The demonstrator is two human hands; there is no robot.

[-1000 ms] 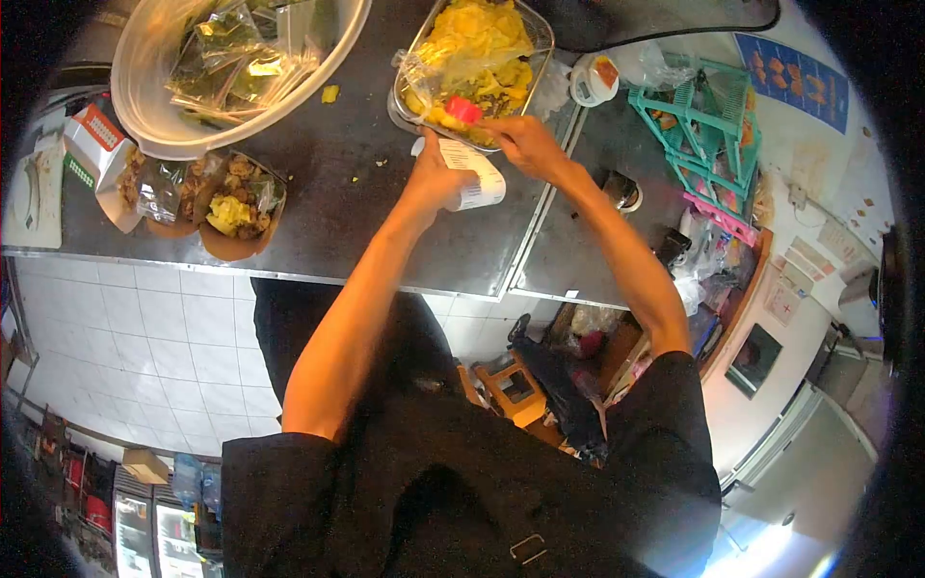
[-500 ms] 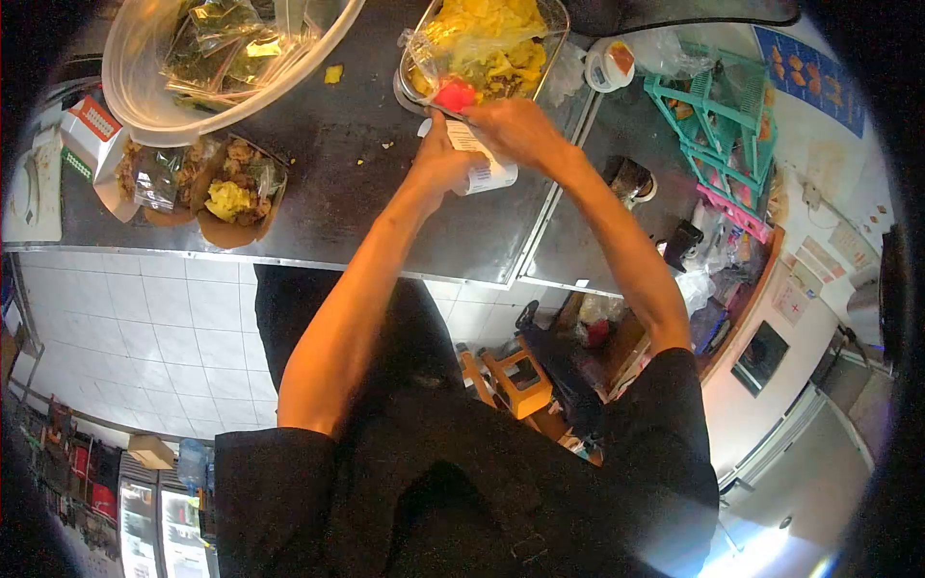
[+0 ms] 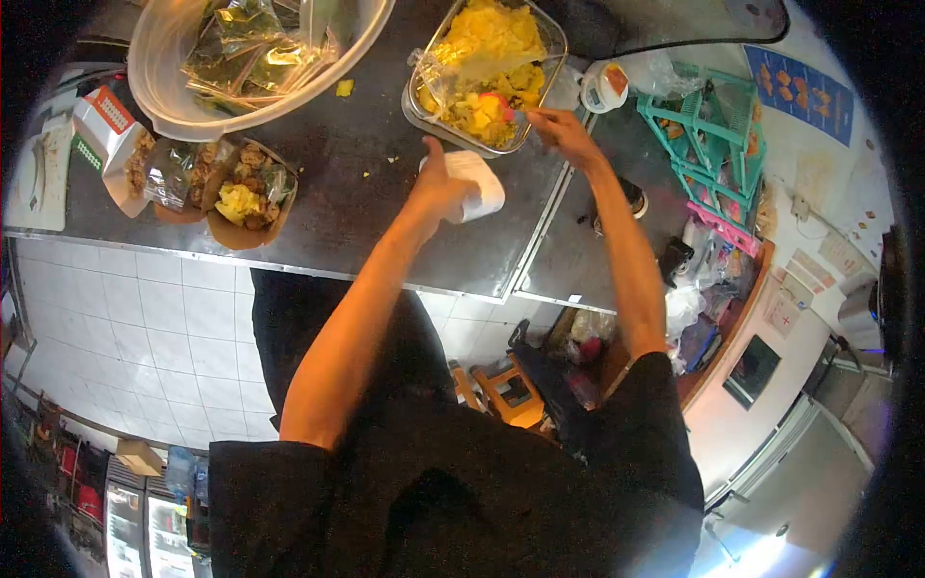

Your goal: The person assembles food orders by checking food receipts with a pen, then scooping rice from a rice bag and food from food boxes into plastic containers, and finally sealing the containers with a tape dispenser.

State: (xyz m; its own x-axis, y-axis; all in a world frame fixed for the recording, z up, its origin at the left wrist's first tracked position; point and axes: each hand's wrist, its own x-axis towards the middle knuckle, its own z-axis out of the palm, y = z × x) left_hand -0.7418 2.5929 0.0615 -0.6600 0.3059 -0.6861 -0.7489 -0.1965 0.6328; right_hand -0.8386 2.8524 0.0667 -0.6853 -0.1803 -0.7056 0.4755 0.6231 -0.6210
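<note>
My left hand [image 3: 445,183] is wrapped round a white container [image 3: 484,193] above the dark counter. In my right hand [image 3: 564,133] is the handle of a utensil with a red head [image 3: 501,108], which touches the yellow food [image 3: 482,48] in the metal tray [image 3: 551,91]. Clear plastic wrap [image 3: 438,82] lies over the tray's left side. The white container is just below the tray's front edge, apart from it. What is inside the container cannot be made out.
A clear tub [image 3: 154,96] of plastic packets stands at upper left, with open food boxes [image 3: 252,236] below it. A white-lidded jar [image 3: 604,87] and a teal rack [image 3: 713,125] are at right. The counter's front edge [image 3: 366,281] runs before me.
My right hand has moved right and away from my left hand, with the red-headed utensil now over the food. The container in my left hand has turned.
</note>
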